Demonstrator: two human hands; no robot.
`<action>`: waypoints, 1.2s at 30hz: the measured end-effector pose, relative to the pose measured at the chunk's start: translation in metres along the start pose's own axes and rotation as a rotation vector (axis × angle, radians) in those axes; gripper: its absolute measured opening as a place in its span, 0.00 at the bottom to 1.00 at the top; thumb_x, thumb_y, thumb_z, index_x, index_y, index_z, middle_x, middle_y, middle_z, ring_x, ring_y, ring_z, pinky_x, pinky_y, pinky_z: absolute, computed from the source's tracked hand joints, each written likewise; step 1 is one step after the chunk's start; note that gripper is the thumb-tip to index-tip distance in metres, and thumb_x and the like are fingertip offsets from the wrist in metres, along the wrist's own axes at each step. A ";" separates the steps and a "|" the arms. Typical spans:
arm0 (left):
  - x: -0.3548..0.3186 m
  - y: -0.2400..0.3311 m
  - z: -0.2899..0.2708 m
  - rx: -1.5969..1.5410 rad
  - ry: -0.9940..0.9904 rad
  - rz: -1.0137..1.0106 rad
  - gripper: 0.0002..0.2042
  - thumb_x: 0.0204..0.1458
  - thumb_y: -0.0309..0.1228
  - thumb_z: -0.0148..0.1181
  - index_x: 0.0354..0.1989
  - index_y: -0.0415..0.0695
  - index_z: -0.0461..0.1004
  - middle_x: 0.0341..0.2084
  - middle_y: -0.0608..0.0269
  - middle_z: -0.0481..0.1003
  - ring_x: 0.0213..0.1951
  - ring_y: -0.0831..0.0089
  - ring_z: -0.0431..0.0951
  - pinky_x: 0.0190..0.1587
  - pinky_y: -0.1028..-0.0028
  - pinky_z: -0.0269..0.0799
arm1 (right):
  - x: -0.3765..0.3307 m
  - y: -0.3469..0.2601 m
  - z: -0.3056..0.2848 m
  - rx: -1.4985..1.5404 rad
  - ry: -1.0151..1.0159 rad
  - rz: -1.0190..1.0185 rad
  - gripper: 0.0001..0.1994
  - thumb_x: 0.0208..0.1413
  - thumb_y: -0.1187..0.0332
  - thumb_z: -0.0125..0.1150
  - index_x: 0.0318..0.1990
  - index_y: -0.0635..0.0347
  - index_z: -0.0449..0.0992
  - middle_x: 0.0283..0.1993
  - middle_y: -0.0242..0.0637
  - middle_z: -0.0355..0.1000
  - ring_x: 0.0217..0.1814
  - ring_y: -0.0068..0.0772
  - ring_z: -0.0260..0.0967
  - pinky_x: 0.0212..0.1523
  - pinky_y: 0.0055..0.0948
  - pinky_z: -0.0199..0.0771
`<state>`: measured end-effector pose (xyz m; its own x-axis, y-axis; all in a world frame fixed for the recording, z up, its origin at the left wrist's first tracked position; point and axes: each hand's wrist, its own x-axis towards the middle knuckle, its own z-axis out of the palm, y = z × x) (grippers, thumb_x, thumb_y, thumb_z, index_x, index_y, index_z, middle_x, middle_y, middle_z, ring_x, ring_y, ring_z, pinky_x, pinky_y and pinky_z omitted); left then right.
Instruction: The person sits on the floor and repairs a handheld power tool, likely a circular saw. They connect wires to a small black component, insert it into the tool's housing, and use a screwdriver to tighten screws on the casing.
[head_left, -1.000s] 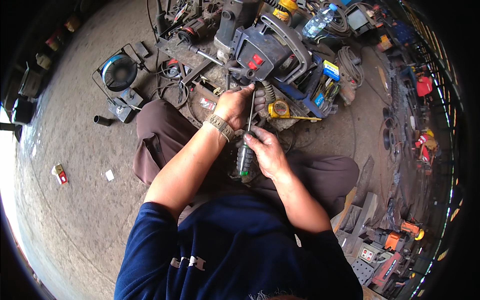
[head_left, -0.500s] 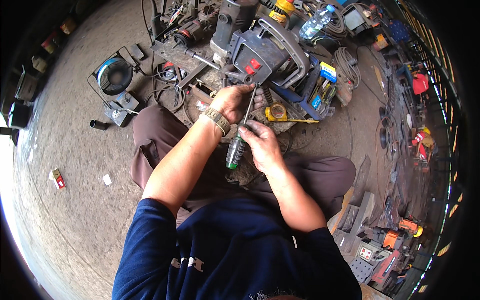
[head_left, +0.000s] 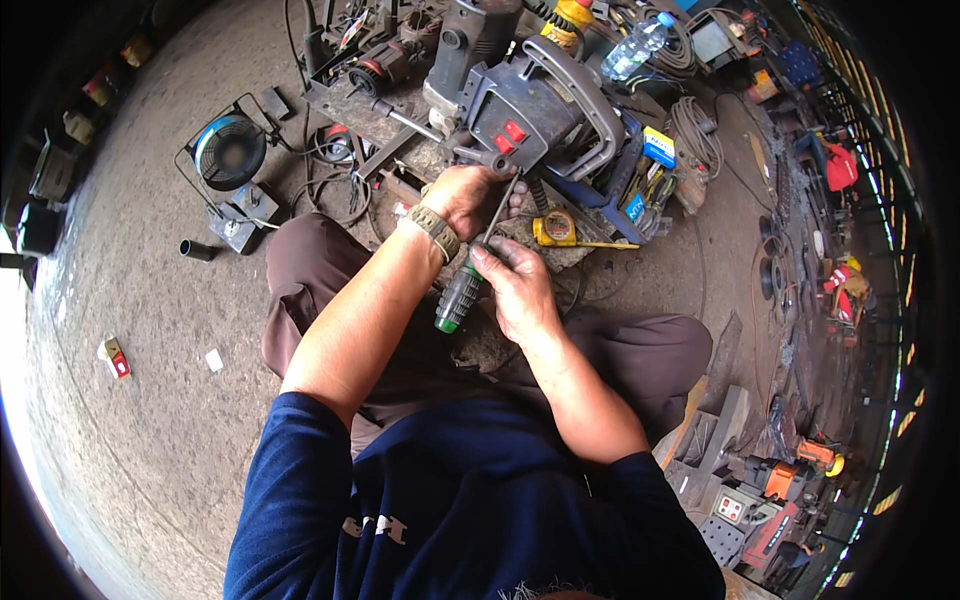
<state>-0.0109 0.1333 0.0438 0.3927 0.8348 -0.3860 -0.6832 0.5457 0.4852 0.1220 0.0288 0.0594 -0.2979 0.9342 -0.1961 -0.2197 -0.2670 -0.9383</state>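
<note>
My right hand [head_left: 520, 290] grips a screwdriver [head_left: 460, 298] by its black-and-green handle, thumb along the top of the grip. The shaft slants up and to the right, its tip at the lower corner of a grey drilling machine [head_left: 520, 105] with red switches and a loop handle. My left hand [head_left: 470, 203], with a watch on the wrist, is curled at that same corner, thumb against the machine and fingers behind the shaft. What those fingers hold, if anything, is hidden. A metal lever with a round hub [head_left: 497, 160] sits just above the left thumb.
A yellow tape measure [head_left: 554, 228] lies right of my hands, its blade partly out. Beyond it, a blue tray [head_left: 610, 208] holds tools and small boxes. A water bottle [head_left: 638, 48] and coiled cables [head_left: 697, 140] are farther back. A small fan [head_left: 229, 152] stands at the left.
The screwdriver handle has swung a little left, so the shaft leans more. My right hand moved slightly left with it. My left hand stays at the machine's corner.
</note>
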 end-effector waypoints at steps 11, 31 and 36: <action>-0.017 0.011 0.013 0.282 0.141 0.241 0.09 0.60 0.25 0.62 0.42 0.30 0.79 0.34 0.53 0.82 0.28 0.66 0.81 0.32 0.69 0.80 | 0.015 0.009 0.000 0.309 -0.051 0.004 0.08 0.64 0.71 0.65 0.47 0.64 0.78 0.43 0.29 0.76 0.46 0.19 0.70 0.52 0.23 0.69; -0.142 -0.081 -0.027 0.563 0.470 0.583 0.12 0.59 0.25 0.65 0.50 0.39 0.74 0.34 0.60 0.80 0.31 0.72 0.80 0.35 0.72 0.77 | 0.051 -0.029 -0.084 -0.547 0.539 -0.469 0.28 0.53 0.57 0.78 0.54 0.63 0.70 0.37 0.34 0.75 0.44 0.30 0.76 0.41 0.30 0.78; -0.154 -0.065 0.003 1.584 0.675 0.871 0.21 0.51 0.25 0.70 0.54 0.39 0.74 0.41 0.45 0.77 0.42 0.49 0.80 0.45 0.61 0.77 | 0.077 -0.071 -0.085 -0.834 0.419 -0.458 0.31 0.57 0.59 0.73 0.59 0.70 0.68 0.45 0.54 0.80 0.45 0.40 0.80 0.49 0.38 0.78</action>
<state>-0.0249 -0.0303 0.0741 -0.2276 0.9220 0.3133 0.7181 -0.0584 0.6935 0.1938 0.1397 0.0869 0.0340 0.9549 0.2951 0.5296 0.2332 -0.8156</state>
